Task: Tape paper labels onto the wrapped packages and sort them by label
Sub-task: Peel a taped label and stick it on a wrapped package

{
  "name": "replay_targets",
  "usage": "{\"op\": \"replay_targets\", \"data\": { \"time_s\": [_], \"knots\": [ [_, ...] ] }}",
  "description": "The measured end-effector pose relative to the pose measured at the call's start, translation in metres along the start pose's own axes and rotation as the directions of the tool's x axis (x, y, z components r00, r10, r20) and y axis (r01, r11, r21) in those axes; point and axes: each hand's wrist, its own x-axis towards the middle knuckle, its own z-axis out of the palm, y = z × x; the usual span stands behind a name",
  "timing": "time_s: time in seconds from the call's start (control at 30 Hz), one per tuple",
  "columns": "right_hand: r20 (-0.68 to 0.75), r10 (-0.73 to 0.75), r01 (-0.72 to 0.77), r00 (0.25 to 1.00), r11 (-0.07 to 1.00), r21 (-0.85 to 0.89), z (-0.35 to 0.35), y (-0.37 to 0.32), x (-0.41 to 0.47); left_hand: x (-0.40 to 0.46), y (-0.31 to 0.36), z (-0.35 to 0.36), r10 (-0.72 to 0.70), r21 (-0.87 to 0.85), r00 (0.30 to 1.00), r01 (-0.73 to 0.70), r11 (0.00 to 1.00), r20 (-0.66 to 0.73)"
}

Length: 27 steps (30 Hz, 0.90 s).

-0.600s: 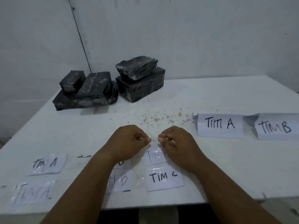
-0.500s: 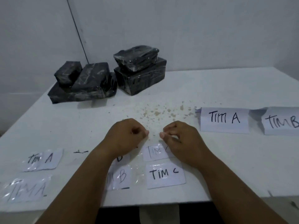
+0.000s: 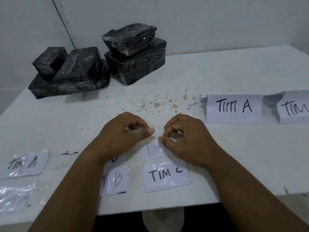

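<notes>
Several black plastic-wrapped packages lie at the back of the white table [image 3: 234, 156]: a left pile [image 3: 70, 76] and a stack of two [image 3: 135, 56]. Small taped paper labels lie near the front edge: "TIM A" [image 3: 27, 164], another under shiny tape [image 3: 15, 196], a "B" label [image 3: 115, 180], "TIM C" [image 3: 167, 175] and a half-covered "TIM" label [image 3: 153, 150]. My left hand [image 3: 123, 131] and my right hand [image 3: 185, 136] hover with curled fingers, thumbs almost touching, just above that "TIM" label. My right thumb tip rests at its top edge. I cannot make out any tape between the fingers.
Two larger folded paper signs stand at the right: "TIM A" [image 3: 234, 108] and one cut off by the frame edge [image 3: 294, 108]. Brown specks [image 3: 158, 102] stain the table's middle. A wall runs behind the packages, with a thin dark cable [image 3: 63, 22] on it.
The view has shifted slightly. Both hands stay curled over the "TIM" label, their thumbs still close together; nothing else on the table has moved.
</notes>
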Motion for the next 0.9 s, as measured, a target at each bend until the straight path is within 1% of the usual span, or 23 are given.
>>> {"op": "replay_targets", "data": {
  "time_s": [0.17,0.27,0.33,0.4,0.47,0.6,0.77,0.9],
  "knots": [
    [0.062,0.001,0.002,0.998,0.999,-0.045,-0.001,-0.003,-0.001,-0.012,0.003,0.001,0.088,-0.013,0.994,-0.087,0.996,0.066],
    [0.107,0.005,0.002,0.994,0.998,-0.063,-0.002,-0.004,-0.001,-0.016,0.004,0.002,0.101,-0.020,0.992,-0.100,0.995,0.074],
    [0.093,0.030,-0.027,0.995,0.999,-0.035,-0.002,-0.004,0.000,-0.016,0.005,0.002,0.091,-0.059,0.994,-0.088,0.994,0.060],
    [0.038,0.060,-0.060,0.998,0.998,0.023,-0.004,-0.003,0.001,-0.017,0.005,0.001,0.077,-0.112,0.996,-0.071,0.991,0.044],
    [-0.006,0.086,-0.085,0.996,0.993,0.083,-0.005,-0.002,0.002,-0.018,0.005,0.001,0.069,-0.129,0.997,-0.063,0.990,0.036],
    [0.020,0.089,-0.091,0.996,0.988,0.122,-0.005,-0.003,0.002,-0.019,0.006,0.000,0.064,-0.151,0.997,-0.057,0.987,0.046],
    [0.039,0.068,-0.070,0.997,0.997,0.038,-0.003,-0.001,0.001,-0.018,0.006,0.001,0.102,-0.080,0.994,-0.098,0.992,0.050],
    [0.050,0.039,-0.039,0.998,0.999,0.002,-0.003,-0.004,0.000,-0.018,0.004,0.000,0.104,-0.106,0.992,-0.097,0.990,0.064]
  ]
}}
